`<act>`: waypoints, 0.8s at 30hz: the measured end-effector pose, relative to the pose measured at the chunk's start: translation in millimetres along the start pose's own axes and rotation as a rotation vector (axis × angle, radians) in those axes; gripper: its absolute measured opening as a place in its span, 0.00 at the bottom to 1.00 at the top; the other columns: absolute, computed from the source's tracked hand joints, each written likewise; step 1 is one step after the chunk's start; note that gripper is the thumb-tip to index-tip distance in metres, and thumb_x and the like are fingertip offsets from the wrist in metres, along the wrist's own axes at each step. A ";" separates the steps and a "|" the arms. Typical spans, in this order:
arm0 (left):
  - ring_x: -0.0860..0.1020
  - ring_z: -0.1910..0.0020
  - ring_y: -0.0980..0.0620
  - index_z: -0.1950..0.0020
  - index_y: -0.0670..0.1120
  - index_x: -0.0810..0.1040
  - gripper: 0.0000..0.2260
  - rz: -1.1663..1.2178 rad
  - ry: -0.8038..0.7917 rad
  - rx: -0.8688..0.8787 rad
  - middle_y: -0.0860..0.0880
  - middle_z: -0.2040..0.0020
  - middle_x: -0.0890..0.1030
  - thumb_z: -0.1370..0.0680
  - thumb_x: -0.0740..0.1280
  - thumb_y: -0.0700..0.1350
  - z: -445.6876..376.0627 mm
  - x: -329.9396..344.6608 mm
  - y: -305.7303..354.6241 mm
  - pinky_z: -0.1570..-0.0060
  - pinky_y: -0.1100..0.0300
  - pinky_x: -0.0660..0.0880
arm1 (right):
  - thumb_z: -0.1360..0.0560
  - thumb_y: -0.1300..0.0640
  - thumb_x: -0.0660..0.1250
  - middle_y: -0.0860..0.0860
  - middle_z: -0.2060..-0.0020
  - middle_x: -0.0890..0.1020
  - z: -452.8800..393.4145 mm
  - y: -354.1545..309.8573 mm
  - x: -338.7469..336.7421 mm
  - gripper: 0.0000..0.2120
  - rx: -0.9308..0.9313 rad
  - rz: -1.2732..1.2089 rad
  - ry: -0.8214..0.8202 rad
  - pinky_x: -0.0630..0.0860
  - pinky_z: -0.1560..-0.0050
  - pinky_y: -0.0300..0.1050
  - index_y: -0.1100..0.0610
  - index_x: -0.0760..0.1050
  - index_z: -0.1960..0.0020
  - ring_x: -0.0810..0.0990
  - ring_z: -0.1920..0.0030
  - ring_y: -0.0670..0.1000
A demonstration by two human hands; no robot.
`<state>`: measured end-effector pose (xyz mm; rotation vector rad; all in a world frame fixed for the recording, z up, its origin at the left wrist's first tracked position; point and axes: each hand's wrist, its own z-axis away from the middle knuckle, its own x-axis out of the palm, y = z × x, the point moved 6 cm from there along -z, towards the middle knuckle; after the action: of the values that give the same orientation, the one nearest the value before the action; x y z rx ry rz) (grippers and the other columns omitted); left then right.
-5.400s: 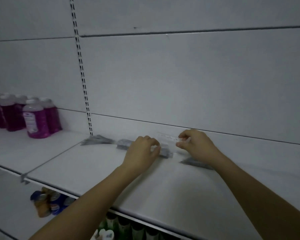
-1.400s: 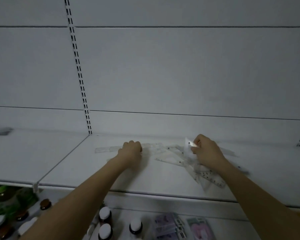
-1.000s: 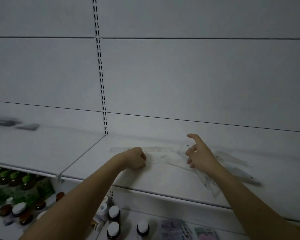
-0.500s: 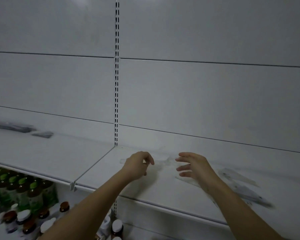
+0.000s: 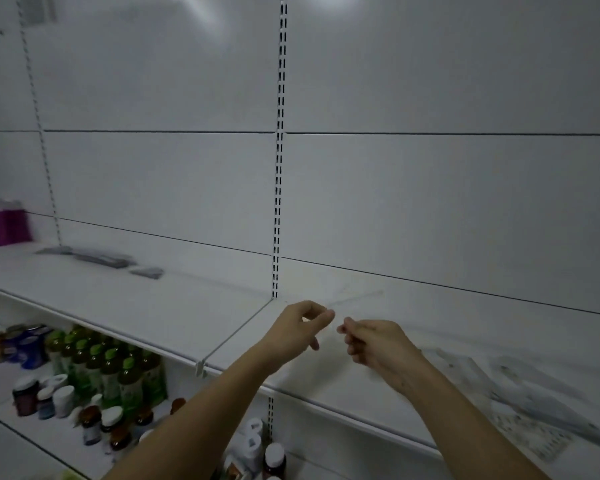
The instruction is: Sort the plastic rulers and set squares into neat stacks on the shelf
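Pinching a clear ruler (image 5: 355,299), left hand (image 5: 297,332) fingers curl; right hand (image 5: 374,344) grip unclear above shelf (image 5: 174,306).

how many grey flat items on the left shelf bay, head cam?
3, in a line toward the back wall: left grey item nearest the purple bottles, middle grey item, right grey item. The view is blurred, so stacked ones may be hidden.

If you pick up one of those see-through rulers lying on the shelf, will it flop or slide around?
Probably stiff but a little bendy: the clear rulers look thin and flat. Likely light and slippery on the smooth white shelf, so one might skid when pushed. Lying flat, they won't roll.
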<state>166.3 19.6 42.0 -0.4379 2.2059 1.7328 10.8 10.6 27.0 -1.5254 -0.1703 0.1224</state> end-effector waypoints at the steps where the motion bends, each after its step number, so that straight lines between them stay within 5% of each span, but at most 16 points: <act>1: 0.79 0.67 0.55 0.48 0.46 0.79 0.10 0.020 0.012 0.006 0.52 0.49 0.80 0.20 0.65 0.52 0.9 -8.2 -1.7 0.69 0.68 0.70 | 0.22 0.59 0.66 0.55 0.67 0.79 0.9 -1.5 12.5 0.12 0.008 -0.009 -0.032 0.77 0.67 0.40 0.69 0.81 0.51 0.77 0.69 0.50; 5: 0.78 0.69 0.55 0.53 0.46 0.79 0.05 0.048 0.063 -0.024 0.50 0.50 0.80 0.20 0.65 0.46 1.4 -56.9 -18.3 0.68 0.63 0.70 | 0.22 0.53 0.66 0.56 0.65 0.81 -6.8 -6.1 51.7 0.13 -0.023 0.192 0.015 0.81 0.64 0.48 0.64 0.78 0.52 0.80 0.68 0.53; 9: 0.77 0.69 0.54 0.55 0.45 0.78 0.06 0.015 0.089 -0.078 0.49 0.54 0.80 0.20 0.64 0.43 1.2 -121.2 -46.1 0.72 0.68 0.69 | 0.29 0.50 0.73 0.47 0.51 0.75 -11.5 -43.1 95.8 0.17 -0.743 1.060 0.438 0.74 0.54 0.46 0.52 0.70 0.45 0.74 0.53 0.50; 13: 0.77 0.67 0.53 0.53 0.42 0.78 0.06 -0.002 0.052 -0.073 0.49 0.57 0.79 0.20 0.64 0.41 9.4 -183.5 -72.3 0.75 0.71 0.68 | 0.38 0.46 0.80 0.49 0.44 0.77 -25.7 -42.4 194.6 0.35 -1.051 1.500 0.186 0.73 0.39 0.54 0.51 0.72 0.34 0.77 0.44 0.52; 15: 0.77 0.66 0.53 0.53 0.42 0.78 0.06 -0.018 0.055 -0.075 0.50 0.57 0.79 0.20 0.64 0.42 14.5 -218.0 -87.0 0.74 0.72 0.69 | 0.35 0.46 0.78 0.49 0.45 0.79 -35.6 -43.6 243.4 0.31 -1.045 1.555 0.079 0.74 0.38 0.53 0.52 0.74 0.36 0.79 0.46 0.52; 19: 0.78 0.63 0.53 0.51 0.44 0.78 0.07 -0.074 0.066 -0.079 0.49 0.53 0.80 0.19 0.63 0.46 25.5 -292.3 -122.3 0.70 0.69 0.70 | 0.26 0.45 0.70 0.45 0.39 0.73 -61.8 -42.3 323.6 0.28 -0.775 1.416 -0.165 0.69 0.44 0.37 0.50 0.67 0.30 0.72 0.43 0.46; 24: 0.76 0.58 0.55 0.47 0.52 0.74 0.09 -0.129 0.104 -0.106 0.51 0.50 0.78 0.24 0.70 0.51 34.3 -386.8 -178.4 0.61 0.64 0.70 | 0.30 0.44 0.74 0.41 0.51 0.75 -109.5 -31.1 397.3 0.25 -0.584 1.110 -0.216 0.65 0.60 0.32 0.49 0.71 0.37 0.72 0.60 0.40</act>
<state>593.4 33.0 37.8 -0.6950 2.1089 1.8008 420.6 -24.5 67.6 -2.0293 0.5374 1.2034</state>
